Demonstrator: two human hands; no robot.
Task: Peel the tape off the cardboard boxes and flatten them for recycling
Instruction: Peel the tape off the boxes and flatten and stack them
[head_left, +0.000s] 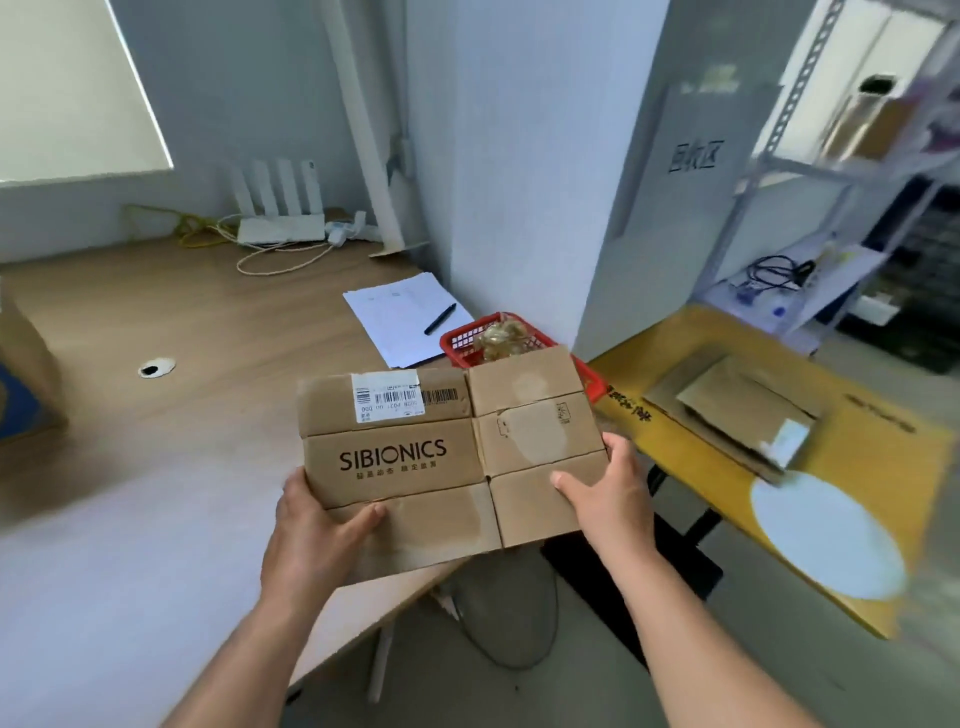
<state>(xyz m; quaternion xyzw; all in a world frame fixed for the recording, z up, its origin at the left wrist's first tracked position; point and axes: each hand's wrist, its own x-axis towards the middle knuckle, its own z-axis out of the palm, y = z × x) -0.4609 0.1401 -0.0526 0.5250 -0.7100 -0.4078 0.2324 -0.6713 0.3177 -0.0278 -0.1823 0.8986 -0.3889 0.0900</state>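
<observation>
Two hands carry one flattened SIBIONICS carton just off the near edge of the wooden desk. The left hand grips the carton's near-left corner, thumb on top and fingers hidden underneath. The right hand clasps the right-hand edge the same way, thumb pressed on the near-right panel.

The sheet looks light and stiff within each panel, but it will probably hinge at the creases, so the loose flaps may droop or swing. Holding opposite edges across the fold lines, as now, should keep it flat. A one-handed pinch at a flap would likely let it fold open.

A shipping label sits on the flap farthest from the left hand. Just beyond the right hand, past the carton's far edge, a red basket holds a crumpled tape wad. Well off to the right of the right hand, a flattened cardboard pile lies on a yellow table, seemingly the drop spot.
</observation>
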